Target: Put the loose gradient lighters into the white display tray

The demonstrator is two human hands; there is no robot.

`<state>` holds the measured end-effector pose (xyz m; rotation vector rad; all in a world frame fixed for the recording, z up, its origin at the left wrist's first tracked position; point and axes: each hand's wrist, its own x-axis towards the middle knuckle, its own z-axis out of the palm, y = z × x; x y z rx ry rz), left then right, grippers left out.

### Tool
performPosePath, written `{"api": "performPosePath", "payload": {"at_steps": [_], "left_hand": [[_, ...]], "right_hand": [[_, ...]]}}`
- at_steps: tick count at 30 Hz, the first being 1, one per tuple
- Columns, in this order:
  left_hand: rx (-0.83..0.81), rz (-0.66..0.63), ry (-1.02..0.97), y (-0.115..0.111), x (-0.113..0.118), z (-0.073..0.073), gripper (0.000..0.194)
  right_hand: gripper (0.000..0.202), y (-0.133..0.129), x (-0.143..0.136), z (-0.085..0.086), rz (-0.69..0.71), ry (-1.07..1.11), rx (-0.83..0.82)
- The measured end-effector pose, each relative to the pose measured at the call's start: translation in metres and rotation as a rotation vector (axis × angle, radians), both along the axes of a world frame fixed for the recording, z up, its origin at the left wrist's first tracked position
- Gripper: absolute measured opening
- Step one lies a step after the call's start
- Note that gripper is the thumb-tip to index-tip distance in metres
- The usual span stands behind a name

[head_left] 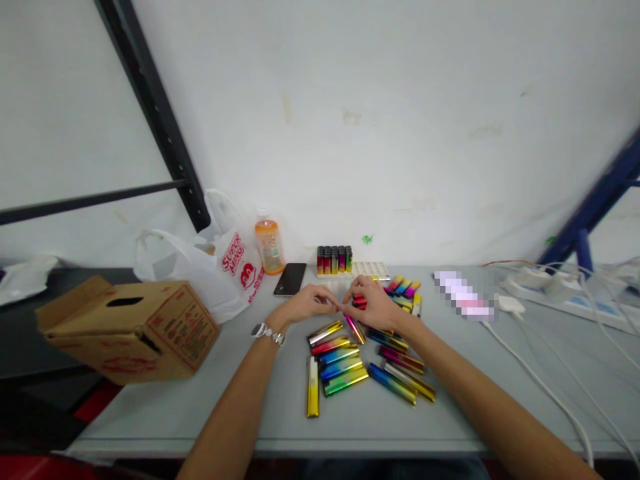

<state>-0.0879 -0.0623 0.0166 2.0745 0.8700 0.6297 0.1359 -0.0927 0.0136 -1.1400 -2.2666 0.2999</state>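
My left hand [311, 302] and my right hand [371, 301] meet fingertip to fingertip above the middle of the grey table, fingers pinched together. Whatever lies between the fingertips is too small to make out. Just below my right hand is a pink and gold lighter [355, 329]. Shiny two-tone lighters lie nearer me, among them a green one [346, 381], a yellow one [313, 388] and a blue and gold one [393, 384]. More lighters [403, 287] lie beyond my right hand. Behind my hands, a block of upright lighters [335, 260] stands at a white perforated tray [373, 269].
On the left are a cardboard box [130, 327], a white plastic bag [225, 270], an orange bottle [270, 245] and a black phone [290, 279]. At the right lie a blurred-out phone [464, 295], white cables [540, 380] and a power strip [575, 300]. A wall stands behind.
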Motion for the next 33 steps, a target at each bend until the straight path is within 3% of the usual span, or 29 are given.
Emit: {"api": "performPosePath", "payload": {"at_steps": [5, 13, 22, 26, 30, 33], "left_hand": [[0.018, 0.095, -0.003, 0.003, 0.0, -0.002, 0.035], [0.026, 0.225, 0.062, 0.008, -0.002, -0.012, 0.034], [-0.156, 0.143, 0.176, -0.005, -0.005, -0.005, 0.036], [-0.201, 0.096, 0.221, -0.011, -0.001, 0.0, 0.031], [-0.126, 0.139, 0.226, -0.013, 0.011, -0.003, 0.037], [-0.007, 0.221, 0.206, -0.011, 0.021, -0.01, 0.043]], "right_hand": [[0.025, -0.003, -0.005, -0.004, -0.042, -0.15, -0.023], [0.039, -0.006, -0.002, 0.001, -0.119, -0.314, 0.127], [0.031, 0.004, -0.008, -0.007, -0.107, -0.336, 0.112], [0.029, 0.012, -0.015, -0.009, -0.153, -0.044, 0.102], [0.024, 0.009, -0.019, -0.007, -0.028, 0.494, -0.137], [0.028, 0.005, -0.018, -0.008, 0.029, 0.782, -0.309]]}}
